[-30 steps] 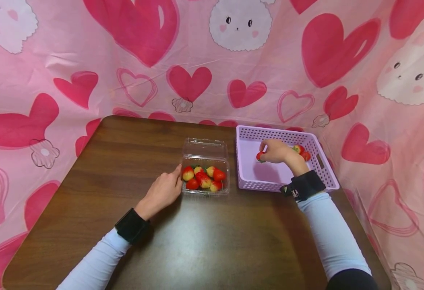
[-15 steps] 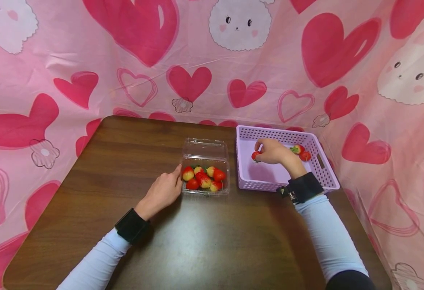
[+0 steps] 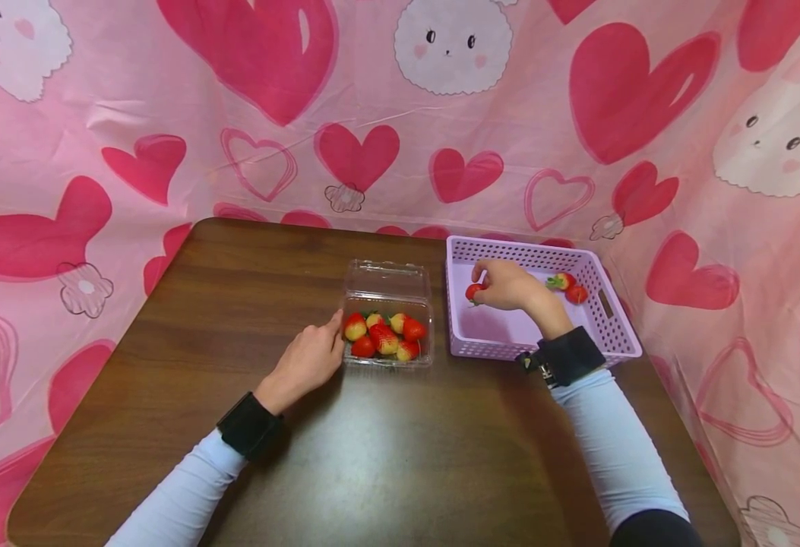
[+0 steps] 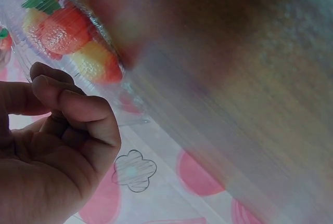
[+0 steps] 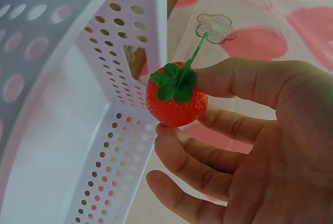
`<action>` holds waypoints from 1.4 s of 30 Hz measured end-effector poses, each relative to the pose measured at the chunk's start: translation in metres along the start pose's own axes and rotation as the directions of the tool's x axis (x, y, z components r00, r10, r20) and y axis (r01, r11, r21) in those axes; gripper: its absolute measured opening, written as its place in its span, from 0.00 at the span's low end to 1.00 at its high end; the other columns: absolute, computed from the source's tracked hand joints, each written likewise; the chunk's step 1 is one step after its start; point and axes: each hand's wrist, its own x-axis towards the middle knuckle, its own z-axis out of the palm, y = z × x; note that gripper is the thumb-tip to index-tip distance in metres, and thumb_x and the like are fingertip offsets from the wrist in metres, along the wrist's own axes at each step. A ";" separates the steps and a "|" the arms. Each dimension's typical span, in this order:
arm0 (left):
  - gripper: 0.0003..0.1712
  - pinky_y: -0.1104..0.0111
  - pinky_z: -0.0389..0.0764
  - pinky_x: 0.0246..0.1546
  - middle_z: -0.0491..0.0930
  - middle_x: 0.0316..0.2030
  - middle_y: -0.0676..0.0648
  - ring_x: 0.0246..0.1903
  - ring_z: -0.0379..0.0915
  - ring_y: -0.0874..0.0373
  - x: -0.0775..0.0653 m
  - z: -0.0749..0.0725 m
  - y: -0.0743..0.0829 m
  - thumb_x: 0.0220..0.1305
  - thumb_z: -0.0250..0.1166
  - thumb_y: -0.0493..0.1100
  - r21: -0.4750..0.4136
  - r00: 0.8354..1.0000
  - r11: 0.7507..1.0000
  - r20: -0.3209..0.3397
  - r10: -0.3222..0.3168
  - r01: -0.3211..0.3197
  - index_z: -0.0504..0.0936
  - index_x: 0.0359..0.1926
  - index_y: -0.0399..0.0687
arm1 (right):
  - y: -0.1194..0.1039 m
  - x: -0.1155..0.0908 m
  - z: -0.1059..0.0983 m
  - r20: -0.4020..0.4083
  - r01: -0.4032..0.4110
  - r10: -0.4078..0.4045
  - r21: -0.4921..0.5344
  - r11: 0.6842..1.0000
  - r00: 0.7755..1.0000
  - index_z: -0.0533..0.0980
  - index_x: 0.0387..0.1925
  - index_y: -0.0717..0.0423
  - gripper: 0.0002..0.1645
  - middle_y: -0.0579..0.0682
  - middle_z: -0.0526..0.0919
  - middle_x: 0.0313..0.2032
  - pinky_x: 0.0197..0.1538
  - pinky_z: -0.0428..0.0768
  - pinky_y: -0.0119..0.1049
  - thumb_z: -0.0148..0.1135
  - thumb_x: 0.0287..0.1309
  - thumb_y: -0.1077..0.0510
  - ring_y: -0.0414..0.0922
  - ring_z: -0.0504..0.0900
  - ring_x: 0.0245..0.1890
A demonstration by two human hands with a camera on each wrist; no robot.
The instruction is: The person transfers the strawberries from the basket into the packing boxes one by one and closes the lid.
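Near the middle of the table stands a clear plastic clamshell box (image 3: 387, 365), its lid raised at the back and several red-and-yellow strawberries (image 3: 384, 339) inside. My left hand (image 3: 307, 357) holds the box's left side, with curled fingers (image 4: 88, 107) at its clear wall in the left wrist view. Over the lilac basket (image 3: 543, 351), my right hand (image 3: 509, 286) pinches a red strawberry (image 5: 174, 110) between thumb and fingers. That strawberry has a green leafy cap and a thin green stem. Two more strawberries (image 3: 567, 287) lie in the basket's right part.
The basket, with perforated walls and a handle slot, sits at the back right of the brown wooden table (image 3: 386, 463). A pink curtain (image 3: 372, 91) with hearts and rabbits hangs behind and along both sides.
My right hand has moved left inside the basket area with the strawberry, uncovering more of the two strawberries on the right. The left hand and the box have stayed in place.
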 end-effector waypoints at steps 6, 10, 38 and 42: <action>0.34 0.67 0.65 0.13 0.64 0.15 0.50 0.10 0.57 0.57 0.000 0.000 0.001 0.75 0.60 0.37 0.002 1.000 1.000 0.004 -0.002 0.002 0.65 0.76 0.29 | -0.009 -0.001 0.000 0.002 0.008 -0.008 0.008 1.000 1.000 0.78 0.49 0.62 0.19 0.58 0.83 0.38 0.43 0.81 0.50 0.72 0.58 0.58 0.55 0.79 0.39; 0.34 0.67 0.66 0.13 0.65 0.15 0.50 0.10 0.58 0.56 0.000 0.000 0.001 0.75 0.60 0.37 0.001 1.000 1.000 0.007 -0.003 0.003 0.65 0.76 0.29 | -0.014 -0.001 0.000 -0.002 0.019 -0.019 0.010 1.000 1.000 0.78 0.49 0.61 0.20 0.58 0.84 0.39 0.44 0.82 0.50 0.73 0.58 0.58 0.55 0.80 0.40; 0.34 0.66 0.67 0.13 0.66 0.15 0.50 0.10 0.59 0.56 0.001 0.001 -0.001 0.75 0.60 0.38 0.009 1.000 1.000 0.010 -0.007 0.007 0.65 0.77 0.29 | -0.046 0.003 0.025 -0.013 0.149 -0.149 0.020 0.989 0.989 0.79 0.47 0.60 0.14 0.54 0.80 0.34 0.40 0.79 0.46 0.70 0.59 0.62 0.52 0.77 0.35; 0.34 0.66 0.67 0.13 0.66 0.15 0.49 0.10 0.59 0.56 0.001 0.000 -0.001 0.75 0.60 0.38 0.007 1.000 1.000 0.011 -0.005 0.005 0.64 0.77 0.29 | -0.049 0.004 0.028 -0.002 0.171 -0.171 0.019 0.985 0.985 0.79 0.46 0.61 0.13 0.53 0.78 0.31 0.40 0.77 0.45 0.69 0.60 0.62 0.51 0.76 0.34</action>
